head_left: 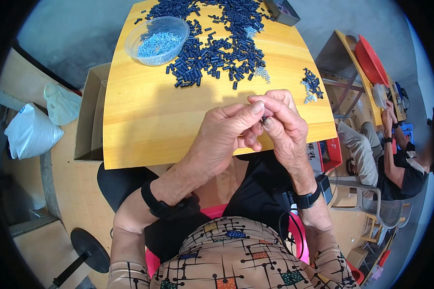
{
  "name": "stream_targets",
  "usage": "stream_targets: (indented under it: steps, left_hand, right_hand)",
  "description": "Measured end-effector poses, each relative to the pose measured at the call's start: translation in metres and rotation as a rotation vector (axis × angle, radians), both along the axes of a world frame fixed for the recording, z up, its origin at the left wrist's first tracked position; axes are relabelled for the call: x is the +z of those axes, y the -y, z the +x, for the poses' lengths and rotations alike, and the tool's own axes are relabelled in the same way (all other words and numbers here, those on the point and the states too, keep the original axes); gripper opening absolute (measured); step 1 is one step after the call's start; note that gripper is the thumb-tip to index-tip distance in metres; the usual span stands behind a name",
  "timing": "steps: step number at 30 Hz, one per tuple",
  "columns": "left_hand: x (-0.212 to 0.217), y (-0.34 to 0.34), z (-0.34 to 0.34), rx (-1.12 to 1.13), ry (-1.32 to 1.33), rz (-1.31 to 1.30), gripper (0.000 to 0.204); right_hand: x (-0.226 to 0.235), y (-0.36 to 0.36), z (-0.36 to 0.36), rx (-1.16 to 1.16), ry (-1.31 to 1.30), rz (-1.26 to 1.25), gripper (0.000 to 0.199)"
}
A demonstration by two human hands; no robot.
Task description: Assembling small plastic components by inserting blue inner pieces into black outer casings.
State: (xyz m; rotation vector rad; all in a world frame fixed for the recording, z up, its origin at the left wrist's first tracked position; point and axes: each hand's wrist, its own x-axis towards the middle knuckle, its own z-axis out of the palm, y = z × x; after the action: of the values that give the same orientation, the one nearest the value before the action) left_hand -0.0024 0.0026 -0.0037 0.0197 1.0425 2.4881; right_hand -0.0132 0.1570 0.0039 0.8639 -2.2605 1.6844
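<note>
Above the near edge of the table, my left hand and my right hand meet with fingertips pinched together. Between them a sliver of a small dark piece shows; fingers hide most of it. Beyond my hands lies a wide heap of short black tubular pieces on the yellow wooden table. A clear round plastic tub of small silvery screws stands left of the heap. More loose screws lie at the heap's right edge.
A smaller pile of black pieces with screws lies near the table's right edge. A dark tray stands at the far right corner. Beside the table are a cardboard box and a red crate. Another person sits at the right.
</note>
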Motion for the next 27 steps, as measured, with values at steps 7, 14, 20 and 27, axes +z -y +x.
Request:
stream_targets:
  steps: [7,14,20,27]
  left_hand:
    - [-0.005,-0.002,-0.001,0.004,-0.019,-0.008,0.023]
    - [-0.004,-0.006,0.003,-0.057,-0.029,-0.002,0.019]
    - [-0.004,-0.010,0.007,-0.027,-0.001,0.022,0.018]
    - [0.008,-0.011,0.021,-0.049,-0.052,0.040,0.016]
  right_hand:
    - [-0.001,-0.006,0.000,0.032,0.073,0.003,0.031]
    - [0.005,-0.006,-0.004,0.232,0.143,-0.077,0.039]
    - [0.006,-0.006,-0.001,0.368,0.511,-0.320,0.038]
    - [0.009,-0.002,0.004,0.358,0.330,-0.374,0.038]
